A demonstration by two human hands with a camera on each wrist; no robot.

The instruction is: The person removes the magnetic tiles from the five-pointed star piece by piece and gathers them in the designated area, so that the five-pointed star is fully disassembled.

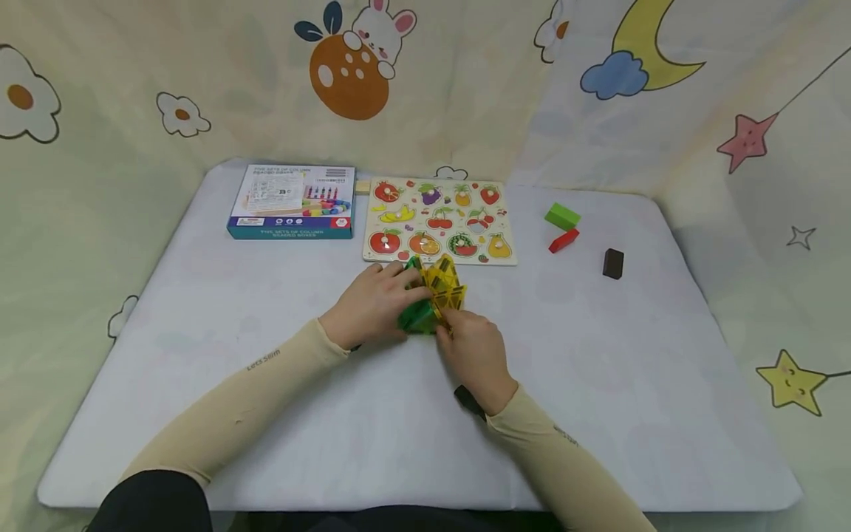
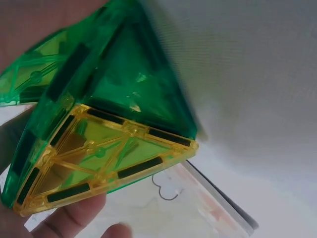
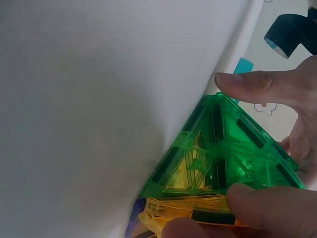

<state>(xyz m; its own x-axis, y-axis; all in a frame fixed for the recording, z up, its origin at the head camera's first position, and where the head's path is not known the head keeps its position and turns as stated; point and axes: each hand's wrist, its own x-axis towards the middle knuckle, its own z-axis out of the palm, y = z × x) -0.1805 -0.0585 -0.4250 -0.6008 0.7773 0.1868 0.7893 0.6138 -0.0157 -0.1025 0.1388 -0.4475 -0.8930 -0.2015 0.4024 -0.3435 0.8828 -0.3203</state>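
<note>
Translucent magnetic tiles, green (image 1: 419, 318) and yellow (image 1: 444, 278), stand joined as a small structure near the middle of the table. My left hand (image 1: 375, 299) holds the green side from the left, its thumb against a green triangular tile (image 3: 247, 148) in the right wrist view. At the near right side, my right hand (image 1: 477, 353) pinches a yellow tile (image 3: 185, 206) between thumb and finger, close against the green ones. A yellow triangular tile (image 2: 114, 158) meets the green tile (image 2: 138, 89) along an edge in the left wrist view. The fingers hide parts of the structure.
Behind the tiles lies a wooden fruit puzzle board (image 1: 439, 222), with a boxed toy set (image 1: 290, 202) to its left. At the right are a green block (image 1: 562, 216), a red block (image 1: 564, 241) and a dark block (image 1: 613, 264). A printed curtain backs the white table (image 1: 565, 436).
</note>
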